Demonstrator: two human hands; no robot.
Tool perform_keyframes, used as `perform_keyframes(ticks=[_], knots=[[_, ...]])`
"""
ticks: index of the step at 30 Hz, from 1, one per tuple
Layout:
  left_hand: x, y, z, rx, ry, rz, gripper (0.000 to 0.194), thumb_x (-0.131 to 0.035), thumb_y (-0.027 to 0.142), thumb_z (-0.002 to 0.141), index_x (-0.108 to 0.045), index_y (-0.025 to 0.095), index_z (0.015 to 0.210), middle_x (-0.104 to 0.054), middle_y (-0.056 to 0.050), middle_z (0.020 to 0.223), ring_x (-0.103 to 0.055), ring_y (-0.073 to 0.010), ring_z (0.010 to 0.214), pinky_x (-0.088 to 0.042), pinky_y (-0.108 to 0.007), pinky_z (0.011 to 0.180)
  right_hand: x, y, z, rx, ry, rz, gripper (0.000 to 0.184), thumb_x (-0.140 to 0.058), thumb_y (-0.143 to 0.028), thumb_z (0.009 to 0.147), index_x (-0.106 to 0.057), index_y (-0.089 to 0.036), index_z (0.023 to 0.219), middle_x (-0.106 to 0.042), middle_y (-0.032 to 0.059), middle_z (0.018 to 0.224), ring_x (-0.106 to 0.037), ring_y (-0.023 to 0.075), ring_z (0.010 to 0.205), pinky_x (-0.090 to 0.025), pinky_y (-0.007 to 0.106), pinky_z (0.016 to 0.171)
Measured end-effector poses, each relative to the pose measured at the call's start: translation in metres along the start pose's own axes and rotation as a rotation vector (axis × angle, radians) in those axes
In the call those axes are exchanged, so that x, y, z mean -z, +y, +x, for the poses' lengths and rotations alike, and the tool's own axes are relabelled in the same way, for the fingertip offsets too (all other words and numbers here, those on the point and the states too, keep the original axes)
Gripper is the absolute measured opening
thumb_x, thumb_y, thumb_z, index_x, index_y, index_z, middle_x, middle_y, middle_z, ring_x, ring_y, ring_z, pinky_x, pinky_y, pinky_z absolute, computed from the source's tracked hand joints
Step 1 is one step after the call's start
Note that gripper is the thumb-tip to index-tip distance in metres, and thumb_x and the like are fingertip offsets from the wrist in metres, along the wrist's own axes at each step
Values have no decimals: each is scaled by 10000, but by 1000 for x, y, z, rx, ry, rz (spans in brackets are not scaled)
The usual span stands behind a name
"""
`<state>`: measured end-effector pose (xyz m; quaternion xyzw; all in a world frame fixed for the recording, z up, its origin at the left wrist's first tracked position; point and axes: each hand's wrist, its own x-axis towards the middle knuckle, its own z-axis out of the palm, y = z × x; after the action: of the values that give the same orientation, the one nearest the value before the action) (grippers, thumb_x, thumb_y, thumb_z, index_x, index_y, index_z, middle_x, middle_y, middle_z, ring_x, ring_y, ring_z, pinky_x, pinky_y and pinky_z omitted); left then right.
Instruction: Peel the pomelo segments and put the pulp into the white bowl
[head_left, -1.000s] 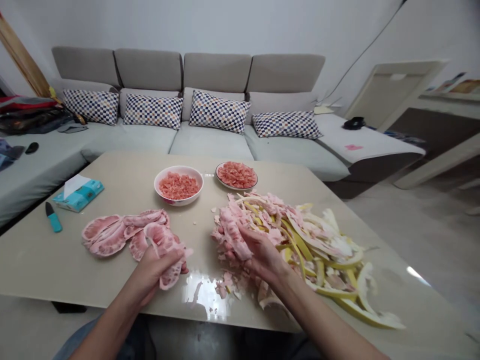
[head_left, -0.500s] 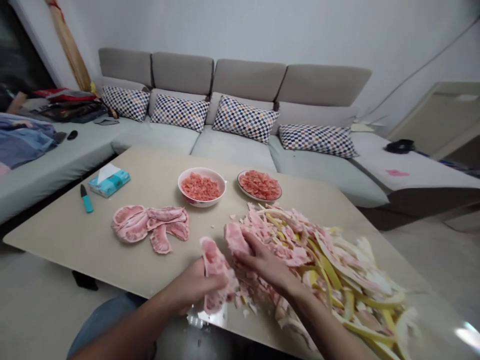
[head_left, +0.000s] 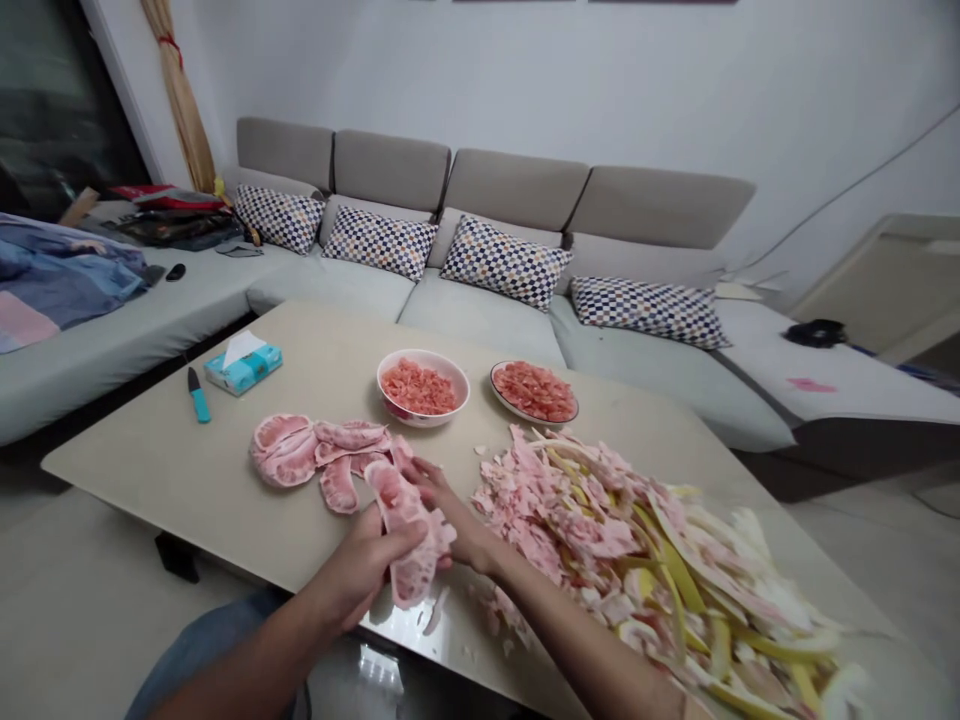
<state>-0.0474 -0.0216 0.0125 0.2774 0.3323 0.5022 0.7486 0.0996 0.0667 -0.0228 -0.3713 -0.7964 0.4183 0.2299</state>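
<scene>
My left hand (head_left: 367,560) is closed around a pale pink piece of pomelo (head_left: 405,545) with membrane hanging on it, held up over the table's front edge. Just behind it is my right hand (head_left: 454,515), its fingers closed on a pink pomelo segment (head_left: 402,455) that is partly hidden by the left hand's piece. Several unpeeled pomelo segments (head_left: 285,450) lie on the table to the left, close to the right hand's fingertips. A heap of pink membrane and yellow-white peel (head_left: 600,540) spreads over the right side.
Behind the hands stand a white bowl (head_left: 390,405) and a dark-rimmed plate (head_left: 501,398), both full of pomelo flesh. A small knife with a turquoise handle (head_left: 199,402) and a tissue pack (head_left: 251,370) lie at the left. A sofa (head_left: 480,330) lines the far side.
My view has swung left. My right hand has moved from the peel heap leftward to the segments, carrying a pink piece. My left hand has lifted its piece away from the segments and stays closed on it.
</scene>
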Motion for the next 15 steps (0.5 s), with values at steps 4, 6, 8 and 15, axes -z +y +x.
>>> perform_keyframes(ticks=[4, 6, 8, 15], knots=[[8, 0, 0, -72, 68, 19, 458, -765, 283, 714, -590, 163, 1119, -701, -107, 1029, -665, -250, 931, -500, -387, 852, 7, -16, -16, -120, 187, 18, 397, -484, -485, 885, -618, -184, 1104, -536, 137, 1251, -477, 277, 1203, -313, 472, 1064], [7, 0, 1, -107, 87, 28, 437, -751, 300, 732, -598, 157, 1116, -703, -109, 1038, -656, -254, 964, -489, -386, 874, 14, -32, -31, -174, 206, 87, 407, -351, -493, 954, -601, -205, 1096, -616, 99, 1086, -570, 226, 1038, -427, 412, 942], [2, 0, 2, -135, 102, 32, 416, -729, 326, 754, -602, 151, 1109, -704, -109, 1040, -651, -258, 984, -486, -380, 876, 16, -48, -45, -161, 114, 154, 421, -306, -499, 973, -561, -202, 1128, -637, 68, 949, -604, 192, 864, -480, 344, 779], [-14, -9, 10, -108, 75, -49, 368, -642, 354, 835, -573, 183, 1153, -699, -73, 1050, -641, -226, 1019, -476, -332, 885, 9, -64, -54, -45, 120, -447, 324, -419, -479, 943, -545, -201, 834, -594, 33, 740, -530, 171, 653, -338, 258, 584]])
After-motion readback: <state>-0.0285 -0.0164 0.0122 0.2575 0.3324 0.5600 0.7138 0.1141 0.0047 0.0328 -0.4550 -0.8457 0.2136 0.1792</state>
